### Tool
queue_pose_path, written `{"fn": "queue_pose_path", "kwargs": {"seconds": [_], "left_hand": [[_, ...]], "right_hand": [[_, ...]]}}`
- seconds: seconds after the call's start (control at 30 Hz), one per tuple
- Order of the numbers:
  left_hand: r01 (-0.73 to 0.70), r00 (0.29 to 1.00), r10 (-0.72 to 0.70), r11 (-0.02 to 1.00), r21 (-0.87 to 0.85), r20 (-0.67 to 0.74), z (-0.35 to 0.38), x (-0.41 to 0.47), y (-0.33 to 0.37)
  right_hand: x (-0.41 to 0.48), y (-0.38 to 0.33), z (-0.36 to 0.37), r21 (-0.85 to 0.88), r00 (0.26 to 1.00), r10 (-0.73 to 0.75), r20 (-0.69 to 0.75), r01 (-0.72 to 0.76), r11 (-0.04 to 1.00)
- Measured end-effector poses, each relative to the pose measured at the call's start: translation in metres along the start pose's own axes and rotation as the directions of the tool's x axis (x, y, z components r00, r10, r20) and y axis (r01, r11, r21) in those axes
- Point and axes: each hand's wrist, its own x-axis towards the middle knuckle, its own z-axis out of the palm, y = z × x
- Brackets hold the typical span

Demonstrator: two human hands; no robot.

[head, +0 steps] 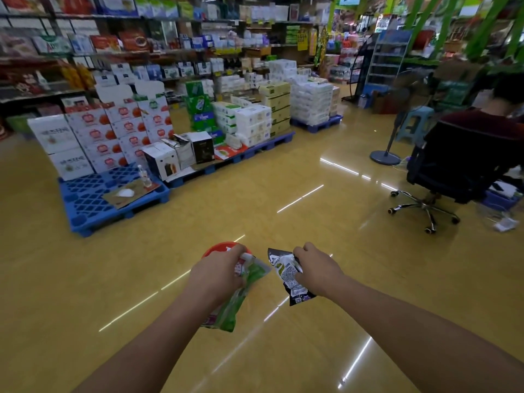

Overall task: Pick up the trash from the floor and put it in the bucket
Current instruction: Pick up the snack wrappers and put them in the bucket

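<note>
My left hand (218,272) grips a crumpled green and white plastic wrapper (236,302) that hangs down below the fist. My right hand (314,269) holds a black snack wrapper (286,275) with pale print. Both hands are raised in front of me, side by side, over the glossy yellow floor. A red bucket (217,248) stands on the floor just beyond my left hand, and only part of its rim shows behind the fingers. The green wrapper's upper end overlaps the bucket's rim in the view.
Blue pallets (85,199) stacked with cartons stand to the left and ahead. A person sits on a black office chair (453,171) at right, with a standing fan (385,157) and a blue stool (414,123) nearby. Store shelves line the back.
</note>
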Motion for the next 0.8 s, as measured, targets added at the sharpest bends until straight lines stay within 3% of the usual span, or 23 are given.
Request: {"fn": "queue_pose_path", "kwargs": {"seconds": [0.33,0.8], "left_hand": [[0.057,0.998,-0.057,0.998,0.014,0.031,-0.007,0.084,-0.093],[0.195,0.978,-0.197,0.980,0.027,0.072,0.032,0.242,-0.170]], "right_hand": [[0.106,-0.059,0.007,0.027,0.999,-0.051,0.004,0.051,0.998],[0.307,-0.055,0.034,0.081,0.991,-0.124,0.047,0.120,0.989]]}}
